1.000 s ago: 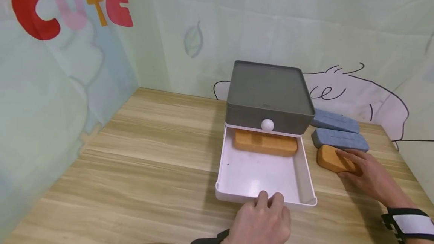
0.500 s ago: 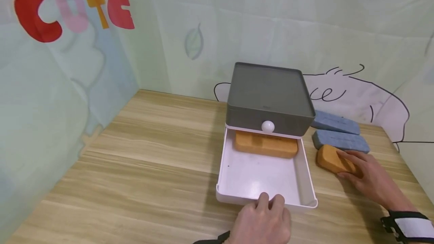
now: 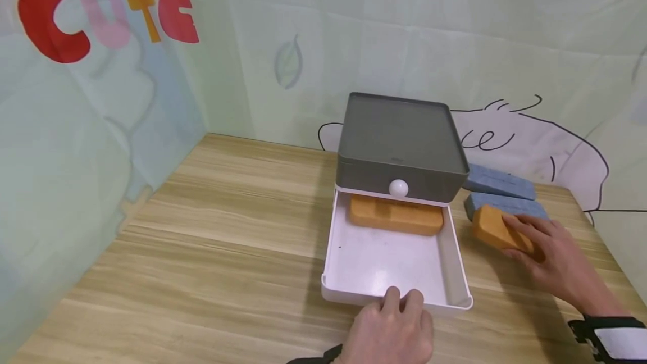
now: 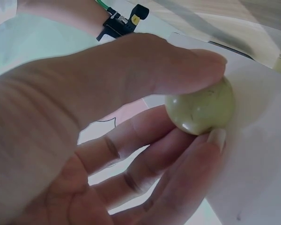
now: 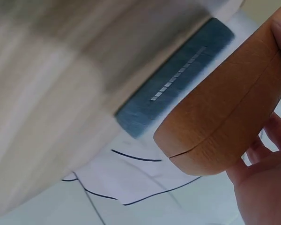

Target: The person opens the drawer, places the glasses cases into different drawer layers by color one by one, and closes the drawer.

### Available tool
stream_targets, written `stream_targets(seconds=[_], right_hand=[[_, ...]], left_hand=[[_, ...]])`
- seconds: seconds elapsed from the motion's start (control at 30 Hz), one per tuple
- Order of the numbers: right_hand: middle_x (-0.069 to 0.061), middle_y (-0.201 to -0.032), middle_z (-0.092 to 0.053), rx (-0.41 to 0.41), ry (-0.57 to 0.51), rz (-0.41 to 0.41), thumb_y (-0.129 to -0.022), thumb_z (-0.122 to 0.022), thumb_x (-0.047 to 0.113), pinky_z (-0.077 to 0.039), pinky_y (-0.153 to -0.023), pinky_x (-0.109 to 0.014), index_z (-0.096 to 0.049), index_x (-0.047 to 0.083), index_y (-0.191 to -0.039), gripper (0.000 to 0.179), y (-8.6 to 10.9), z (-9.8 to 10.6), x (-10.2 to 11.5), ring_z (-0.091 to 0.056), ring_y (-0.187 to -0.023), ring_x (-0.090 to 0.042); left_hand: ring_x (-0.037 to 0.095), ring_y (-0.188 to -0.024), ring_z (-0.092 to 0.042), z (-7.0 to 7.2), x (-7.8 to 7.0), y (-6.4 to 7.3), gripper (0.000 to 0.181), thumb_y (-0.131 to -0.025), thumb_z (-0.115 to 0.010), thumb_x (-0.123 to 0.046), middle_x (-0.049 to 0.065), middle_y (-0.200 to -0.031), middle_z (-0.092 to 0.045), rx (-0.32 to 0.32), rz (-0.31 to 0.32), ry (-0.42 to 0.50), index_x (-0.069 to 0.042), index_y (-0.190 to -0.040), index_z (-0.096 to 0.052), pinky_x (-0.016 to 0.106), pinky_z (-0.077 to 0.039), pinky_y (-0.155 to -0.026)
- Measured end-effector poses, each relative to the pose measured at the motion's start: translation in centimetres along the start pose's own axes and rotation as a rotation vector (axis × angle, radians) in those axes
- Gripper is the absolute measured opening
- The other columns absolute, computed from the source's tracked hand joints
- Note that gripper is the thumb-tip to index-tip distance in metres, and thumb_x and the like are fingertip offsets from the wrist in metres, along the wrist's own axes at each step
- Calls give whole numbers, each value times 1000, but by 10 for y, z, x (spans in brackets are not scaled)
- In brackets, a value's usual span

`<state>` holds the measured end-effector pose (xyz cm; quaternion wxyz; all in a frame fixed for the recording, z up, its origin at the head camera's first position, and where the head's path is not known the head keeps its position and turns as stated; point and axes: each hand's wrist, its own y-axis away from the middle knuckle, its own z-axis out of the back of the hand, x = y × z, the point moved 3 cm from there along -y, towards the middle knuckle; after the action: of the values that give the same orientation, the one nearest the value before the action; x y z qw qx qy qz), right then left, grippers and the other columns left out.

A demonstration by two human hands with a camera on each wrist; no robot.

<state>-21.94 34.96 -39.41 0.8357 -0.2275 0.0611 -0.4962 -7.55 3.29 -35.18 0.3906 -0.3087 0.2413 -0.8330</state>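
At the front of the pulled-out white drawer (image 3: 384, 265), my left hand (image 3: 390, 327) pinches a round pale knob (image 4: 201, 108) between thumb and fingers, as the left wrist view shows. Over on the right, my right hand (image 3: 558, 257) grips an orange glasses case (image 3: 497, 229), a leathery piece with a seam along its side. It is raised slightly off the table and overlaps a blue case (image 3: 505, 204) in the head view. Another orange glasses case (image 3: 396, 215) lies across the back of the drawer, partly under the upper unit.
The grey drawer box (image 3: 401, 133) has a second, closed drawer with a white knob (image 3: 399, 188). A further blue case (image 3: 500, 180) lies behind the first, beside the box. Wooden tabletop (image 3: 227, 240) stretches left. A printed cloth (image 3: 283, 21) hangs behind.
My right hand has lifted the orange glasses case a little off the table. My left hand and the drawer have stayed in place.
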Motion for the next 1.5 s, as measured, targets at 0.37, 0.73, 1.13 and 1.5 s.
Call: stream_targets(seconds=[0.37,0.73,1.13,1.5], right_hand=[[-18,-125,-63,-99,-2,83,-78,-87,19,-36,-81,-40,-62,16,-141,68,-12,21,28,-55,-103,-39],[-20,-129,-62,-106,0,119,-92,-74,40,-37,-86,-46,-59,16,-144,59,-22,42,60,-51,-109,-39],[-16,-126,-64,-114,-7,208,-98,-45,68,-33,-84,-36,-64,17,-139,68,-29,61,93,-52,-105,-34],[-10,-124,-64,-119,25,260,-100,-37,68,-34,-83,-33,-66,21,-137,67,-33,72,125,-53,-106,-29]], left_hand=[[6,-54,-40,-2,-1,0,53,-92,-22,1,-7,-67,-43,-58,5,-29,-22,-57,-55,19,-24,-38],[5,-54,-41,-2,-1,0,54,-93,-21,1,-7,-67,-43,-43,8,-21,-21,-58,-56,19,-25,-38],[5,-54,-40,-1,-1,1,54,-93,-21,0,-8,-67,-43,-33,11,-27,-22,-58,-55,19,-25,-38],[5,-55,-41,-1,0,1,56,-94,-19,-2,-8,-68,-44,-5,-5,-28,-22,-60,-58,19,-25,-38]])
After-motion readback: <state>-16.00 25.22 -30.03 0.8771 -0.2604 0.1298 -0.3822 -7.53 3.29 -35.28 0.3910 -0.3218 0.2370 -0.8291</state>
